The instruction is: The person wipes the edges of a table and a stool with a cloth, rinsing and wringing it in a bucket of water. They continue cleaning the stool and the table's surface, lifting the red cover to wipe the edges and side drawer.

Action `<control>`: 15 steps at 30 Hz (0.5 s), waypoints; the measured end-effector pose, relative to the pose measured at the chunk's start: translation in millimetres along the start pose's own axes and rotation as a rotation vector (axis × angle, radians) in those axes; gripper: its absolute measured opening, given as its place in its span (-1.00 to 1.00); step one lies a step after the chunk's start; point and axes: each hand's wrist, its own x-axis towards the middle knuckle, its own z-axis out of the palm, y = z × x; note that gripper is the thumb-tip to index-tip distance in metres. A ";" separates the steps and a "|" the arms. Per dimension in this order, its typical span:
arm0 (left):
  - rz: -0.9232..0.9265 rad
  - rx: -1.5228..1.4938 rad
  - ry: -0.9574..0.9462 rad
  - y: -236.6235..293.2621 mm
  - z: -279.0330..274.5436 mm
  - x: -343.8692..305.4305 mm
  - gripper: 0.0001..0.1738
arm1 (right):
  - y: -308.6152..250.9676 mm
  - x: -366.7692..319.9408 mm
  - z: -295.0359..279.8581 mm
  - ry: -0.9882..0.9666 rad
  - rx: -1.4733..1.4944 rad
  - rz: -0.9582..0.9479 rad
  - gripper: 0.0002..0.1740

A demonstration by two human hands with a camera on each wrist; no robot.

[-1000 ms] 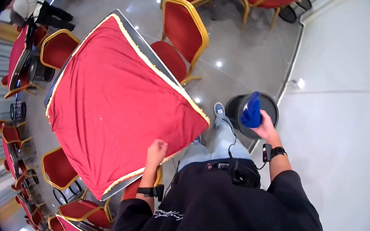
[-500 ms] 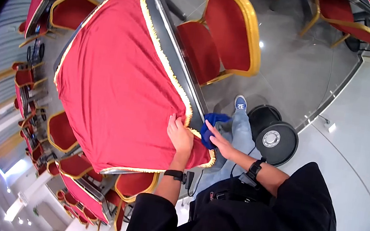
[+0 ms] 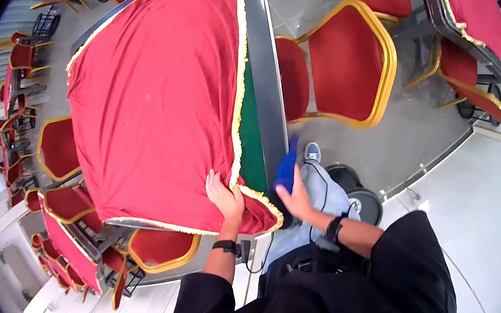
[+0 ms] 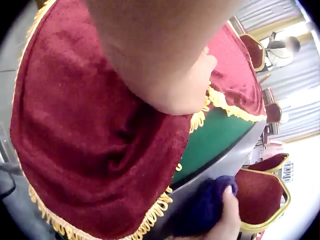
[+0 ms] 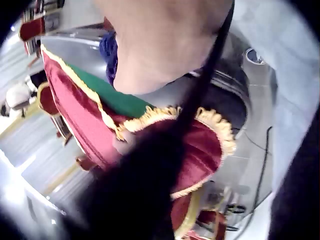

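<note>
My left hand (image 3: 226, 199) rests on a red velvet tablecloth (image 3: 157, 92) with yellow fringe, its fingers lying straight by the drawn-back edge. Beside it the cloth gathers in a fold, and its near corner hangs over the table corner. Between fringe and grey table rim (image 3: 270, 63) a strip of green felt (image 3: 250, 137) shows. My right hand (image 3: 299, 197) grips a blue cloth (image 3: 287, 171) at the rim, right of the left hand. In the left wrist view the blue cloth (image 4: 212, 202) lies against the rim with the right thumb on it.
A red chair with a gold frame (image 3: 353, 62) stands close to the table's right side, another chair (image 3: 163, 250) at its near left. Black round stools (image 3: 364, 204) sit beside my legs, near a white wall (image 3: 485, 215). More covered tables and chairs fill the room.
The right hand has brought the blue cloth from over the black stool to the table rim. The left hand has moved to the fringe, and the tablecloth edge has shifted left, baring green felt.
</note>
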 end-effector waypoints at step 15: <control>-0.200 0.162 -0.060 -3.8 32.4 -15.8 0.03 | -172.4 690.1 -63.0 0.233 -0.025 -0.118 -0.37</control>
